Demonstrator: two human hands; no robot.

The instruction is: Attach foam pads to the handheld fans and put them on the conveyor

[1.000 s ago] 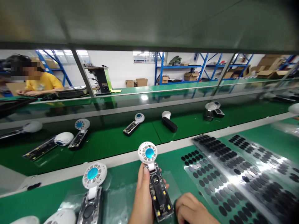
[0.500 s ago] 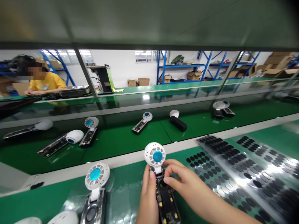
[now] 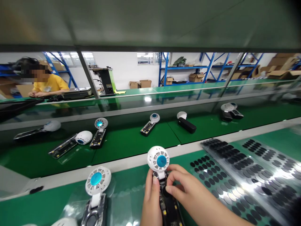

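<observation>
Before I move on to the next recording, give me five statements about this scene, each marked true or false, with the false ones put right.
1. The left hand holds a white-headed device, and the right hand is at its body. True.
2. The held device has a red center. False: its center is blue.
3. Sheets of dark discs lie to the right of the hands. True.
4. Another device is on the near bench, left of the left hand. True.
5. The person in the background wears red. False: the person's top is yellow.
</observation>
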